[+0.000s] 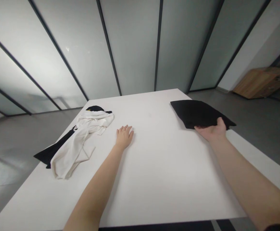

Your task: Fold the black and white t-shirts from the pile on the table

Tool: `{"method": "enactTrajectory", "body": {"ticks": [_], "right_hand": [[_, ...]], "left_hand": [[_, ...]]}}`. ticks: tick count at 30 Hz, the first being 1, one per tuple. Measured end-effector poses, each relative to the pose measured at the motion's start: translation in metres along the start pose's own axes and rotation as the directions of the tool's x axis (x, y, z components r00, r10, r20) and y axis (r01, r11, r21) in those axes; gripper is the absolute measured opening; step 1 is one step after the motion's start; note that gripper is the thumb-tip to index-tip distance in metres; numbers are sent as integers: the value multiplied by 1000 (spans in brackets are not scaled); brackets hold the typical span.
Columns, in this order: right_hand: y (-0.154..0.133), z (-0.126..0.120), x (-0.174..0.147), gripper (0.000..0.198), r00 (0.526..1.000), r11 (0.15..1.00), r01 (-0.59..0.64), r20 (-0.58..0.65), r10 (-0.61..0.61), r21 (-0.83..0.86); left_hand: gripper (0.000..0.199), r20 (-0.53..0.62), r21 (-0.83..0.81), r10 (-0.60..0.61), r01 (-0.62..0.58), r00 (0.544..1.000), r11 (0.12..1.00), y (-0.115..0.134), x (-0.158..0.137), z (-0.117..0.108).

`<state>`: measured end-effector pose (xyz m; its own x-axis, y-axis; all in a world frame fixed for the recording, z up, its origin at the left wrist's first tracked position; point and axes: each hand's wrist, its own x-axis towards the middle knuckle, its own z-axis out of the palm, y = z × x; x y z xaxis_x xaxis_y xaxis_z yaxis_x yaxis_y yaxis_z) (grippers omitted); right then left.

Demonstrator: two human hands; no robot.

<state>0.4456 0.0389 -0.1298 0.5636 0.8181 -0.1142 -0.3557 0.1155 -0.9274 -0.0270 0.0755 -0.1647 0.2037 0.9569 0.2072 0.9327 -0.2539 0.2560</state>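
My right hand grips the near edge of a flat, folded black cloth, thumb on top and fingers underneath. The cloth is at the right side of the white table; its near edge looks slightly raised. Palm down near the table's middle, my left hand has its fingers spread and holds nothing. To its left lies a crumpled white garment. Black cloth shows under the garment's left side, and a black cap-like item with a small yellow mark sits at its far end.
Frosted glass panels with dark frames stand behind the table. A wooden cabinet is on the grey floor at the far right. Along the left, the table edge runs close to the garment and black cloth.
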Motion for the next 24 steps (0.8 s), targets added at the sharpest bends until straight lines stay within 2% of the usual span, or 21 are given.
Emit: {"method": "enactTrajectory", "body": {"ticks": [3,7,10,11,12,14,15,16,17,18,19,21,22,24], "right_hand": [[2,5,-18,73,969,989,-72,226,101,-131],[5,31,-40,75,845,953,-199,453,285,-227],[18,50,-53,63,766,927,-251,528,367,-280],[25,55,-56,57,759,923,-234,537,369,-305],[32,60,-58,50,772,927,-180,536,341,-329],[44,65,-61,42,838,921,64,522,159,-383],[50,65,-61,41,856,871,240,516,17,-428],[54,65,-61,42,846,767,411,519,-121,-492],[58,63,-59,46,818,618,540,529,-225,-572],[60,60,-57,51,796,449,603,536,-283,-659],[63,57,-53,57,796,291,602,526,-300,-744],[66,49,-45,65,845,54,493,463,-269,-868],[68,44,-41,66,871,-23,436,428,-241,-900],[71,37,-33,64,900,-110,367,382,-207,-924]], "left_hand": [[49,18,-16,-4,4,1000,1000,0,-1,-2],[47,22,-34,-16,17,1000,999,-3,-6,-6],[43,27,-47,5,-4,1000,999,-4,-10,-7],[41,27,-51,7,-6,1000,999,-5,-10,-7],[40,25,-54,3,-2,1000,999,-5,-11,-7],[39,3,-53,-25,25,1000,998,-6,-10,-8],[39,-17,-45,-47,46,999,998,-8,-10,-9],[40,-46,-31,-76,74,996,997,-10,-9,-11],[40,-85,-11,-114,114,990,993,-14,-9,-13],[39,-127,14,-161,164,979,986,-19,-9,-17],[39,-170,38,-211,221,963,975,-26,-9,-21],[40,-228,77,-303,328,925,942,-43,-11,-31],[40,-236,89,-341,370,910,925,-53,-12,-36],[44,-202,105,-409,435,890,895,-74,-16,-45]]}}
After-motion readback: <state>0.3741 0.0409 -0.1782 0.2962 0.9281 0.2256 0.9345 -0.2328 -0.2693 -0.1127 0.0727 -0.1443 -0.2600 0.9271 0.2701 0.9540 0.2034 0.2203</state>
